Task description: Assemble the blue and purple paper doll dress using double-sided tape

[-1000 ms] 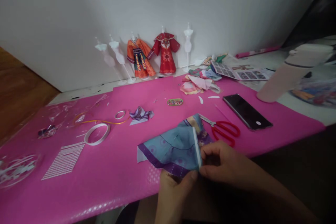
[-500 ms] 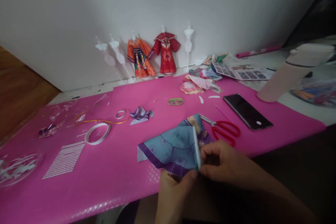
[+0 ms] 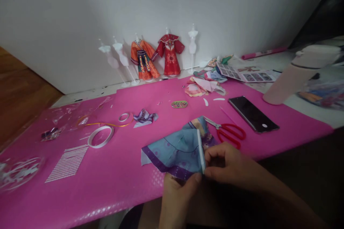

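Observation:
A light blue cloth piece (image 3: 178, 148) with a purple border lies over the table's front edge. Along its right side runs a narrow white strip (image 3: 200, 150). My left hand (image 3: 180, 193) grips the cloth's lower edge, thumb on top near the strip's lower end and fingers hidden beneath. My right hand (image 3: 224, 161) pinches the edge beside the white strip, its fingertips close to my left thumb. Under and behind the blue cloth is a patterned purple and beige cloth (image 3: 207, 134). Red-handled scissors (image 3: 228, 132) rest just beyond my right hand, blades touching or near that cloth.
On the pink table cover (image 3: 120, 175) are a white tape roll (image 3: 100, 137), a rhinestone sheet (image 3: 68, 162), a purple cloth scrap (image 3: 144, 117) and a phone (image 3: 253, 114). Behind stand small mannequins, two dressed in orange (image 3: 143, 59) and red (image 3: 170, 54). A pale bottle (image 3: 295, 73) stands right.

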### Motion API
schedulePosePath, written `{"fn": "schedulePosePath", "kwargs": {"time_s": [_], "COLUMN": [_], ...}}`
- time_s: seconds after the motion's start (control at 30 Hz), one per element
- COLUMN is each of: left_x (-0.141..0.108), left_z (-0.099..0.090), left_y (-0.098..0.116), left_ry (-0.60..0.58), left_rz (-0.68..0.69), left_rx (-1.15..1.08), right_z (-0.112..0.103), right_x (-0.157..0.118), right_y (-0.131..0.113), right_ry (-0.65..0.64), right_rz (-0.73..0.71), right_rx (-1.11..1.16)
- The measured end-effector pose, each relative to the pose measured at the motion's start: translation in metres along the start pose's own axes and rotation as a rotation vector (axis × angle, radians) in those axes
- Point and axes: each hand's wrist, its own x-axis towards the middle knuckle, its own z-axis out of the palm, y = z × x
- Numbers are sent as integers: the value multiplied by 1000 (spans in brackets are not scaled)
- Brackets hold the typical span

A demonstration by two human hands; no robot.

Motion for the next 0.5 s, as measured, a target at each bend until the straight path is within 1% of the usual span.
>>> {"fn": "schedulePosePath", "kwargs": {"time_s": [0.1,0.2,0.33,0.5], "left_x": [0,-1,-1,-1], "left_z": [0,2,4,1], "left_y": [-2,-1,2,0], "left_ry": [12,21,33,68], "left_rz": [-3,3,2,-2], "left_rx": [-9,1,35,81], "right_z": [-2,-3,-2,-2], "right_x": [-2,-3,-2,0], "right_y": [-7,-11,-8,-2], "right_ry": [21,25,18,-11], "right_rz": [21,12,5,8], "right_rx": [72,75,63,32]}}
